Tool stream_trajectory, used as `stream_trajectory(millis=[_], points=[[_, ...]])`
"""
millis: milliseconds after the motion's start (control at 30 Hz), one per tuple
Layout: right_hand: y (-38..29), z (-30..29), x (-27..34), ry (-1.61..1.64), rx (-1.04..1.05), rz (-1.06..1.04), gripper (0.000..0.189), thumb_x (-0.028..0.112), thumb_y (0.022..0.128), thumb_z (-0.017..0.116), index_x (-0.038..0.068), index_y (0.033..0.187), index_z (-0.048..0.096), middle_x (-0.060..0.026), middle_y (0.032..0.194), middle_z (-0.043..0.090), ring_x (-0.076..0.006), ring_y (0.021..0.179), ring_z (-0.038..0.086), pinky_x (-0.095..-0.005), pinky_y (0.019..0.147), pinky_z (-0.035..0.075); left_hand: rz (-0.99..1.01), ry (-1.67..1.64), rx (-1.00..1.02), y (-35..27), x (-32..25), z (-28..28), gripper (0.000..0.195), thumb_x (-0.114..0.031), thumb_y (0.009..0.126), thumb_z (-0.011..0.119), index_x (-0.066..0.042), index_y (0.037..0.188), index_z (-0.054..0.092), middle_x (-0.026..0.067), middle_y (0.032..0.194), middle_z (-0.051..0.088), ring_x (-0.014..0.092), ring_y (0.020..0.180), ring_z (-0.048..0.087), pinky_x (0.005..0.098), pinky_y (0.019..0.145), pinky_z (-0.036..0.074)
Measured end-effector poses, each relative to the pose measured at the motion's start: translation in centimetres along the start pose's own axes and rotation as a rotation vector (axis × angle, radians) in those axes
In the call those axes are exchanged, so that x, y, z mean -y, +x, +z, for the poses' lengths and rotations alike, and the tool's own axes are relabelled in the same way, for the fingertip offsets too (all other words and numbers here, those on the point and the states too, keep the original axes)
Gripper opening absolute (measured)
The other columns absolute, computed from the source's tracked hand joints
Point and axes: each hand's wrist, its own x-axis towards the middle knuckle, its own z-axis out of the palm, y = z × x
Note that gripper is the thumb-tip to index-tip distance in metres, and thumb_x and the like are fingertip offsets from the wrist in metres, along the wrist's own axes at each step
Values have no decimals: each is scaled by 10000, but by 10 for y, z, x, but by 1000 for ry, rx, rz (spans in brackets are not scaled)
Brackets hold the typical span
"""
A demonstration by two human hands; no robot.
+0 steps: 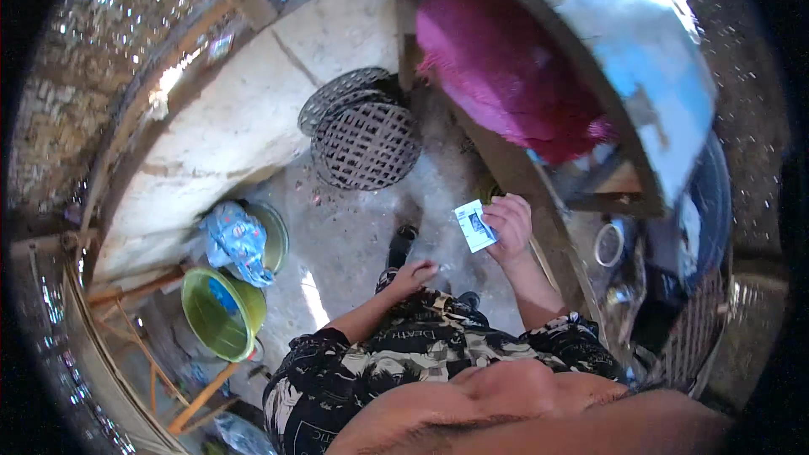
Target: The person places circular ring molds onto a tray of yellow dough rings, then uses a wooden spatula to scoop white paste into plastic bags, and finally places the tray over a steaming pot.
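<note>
My right hand [510, 227] pinches a small pale card or flat packet [469, 234] by its right edge. It bears writing and a dark picture, and my fingers hide part of it. Lower and further left, my left hand [417, 277] hangs in front of my patterned black shirt [436, 338], with its fingers partly curled. A small light spot lies beside those fingertips, and I cannot tell whether it is in the hand or on the floor.
Round woven trays [366, 145] lean against the pale wall [253, 101]. To the left, a blue plastic bag [237, 243] rests on a green basin, near a yellow-green tub [253, 316]. A pink sack or cloth [499, 63] lies within a wooden frame [543, 208] on my right.
</note>
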Motion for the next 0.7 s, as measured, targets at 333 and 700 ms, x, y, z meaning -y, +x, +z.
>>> stream_trajectory(millis=[333,700], points=[[66,-106,68,-308,-92,253,229,92,628,590,79,852,545,-79,888,570,-249,868,536,-392,789,409,562,69,64,-46,-305,15,198,-191,839,503,1,840,552,41,755,581,105,718,524,227,639,401],[39,-163,106,772,-426,1267,181,164,764,604,19,871,586,-3,752,587,-71,648,527,-203,616,415,856,495,209,-47,-340,77,210,-214,780,572,-4,782,572,87,682,568,132,631,537,268,593,427]])
